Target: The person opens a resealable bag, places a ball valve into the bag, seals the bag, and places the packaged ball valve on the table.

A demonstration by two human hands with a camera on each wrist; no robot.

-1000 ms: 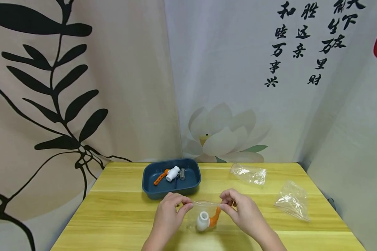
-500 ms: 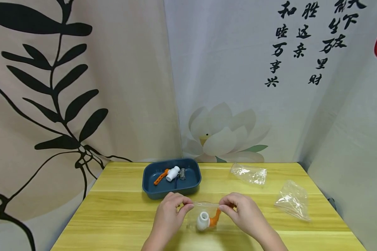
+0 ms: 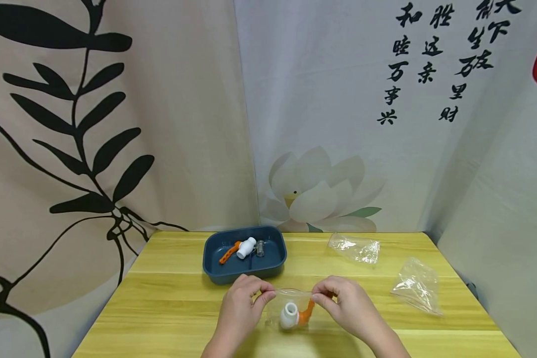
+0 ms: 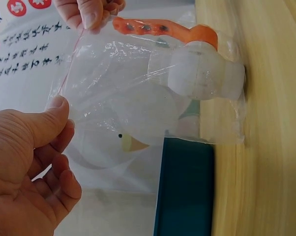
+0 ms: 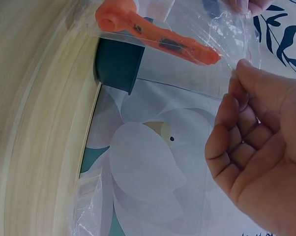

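Observation:
A clear zip bag (image 4: 123,73) hangs upright between my hands, a reddish line along its mouth. Inside sits a white plastic ball valve (image 3: 289,315) with an orange lever handle (image 5: 162,42), the valve at the bag's bottom and the handle slanting up toward the right corner. My left hand (image 3: 245,306) pinches the left end of the mouth between thumb and index finger. At the right end, my right hand (image 3: 346,306) pinches the mouth in the same way, its other fingers curled in. The bag's bottom is close over the wooden table (image 3: 161,308).
Behind my hands a dark blue tray (image 3: 219,276) holds another white valve (image 3: 246,247) with an orange handle and a small greyish piece (image 3: 260,248). Two clear plastic bags lie at the right: a crumpled bag (image 3: 353,247) by the back edge and a nearer bag (image 3: 417,286).
My right hand has shifted slightly left and down at the bag's mouth, its fingertips drawn closer together. The left hand, the bag and the tray look nearly the same.

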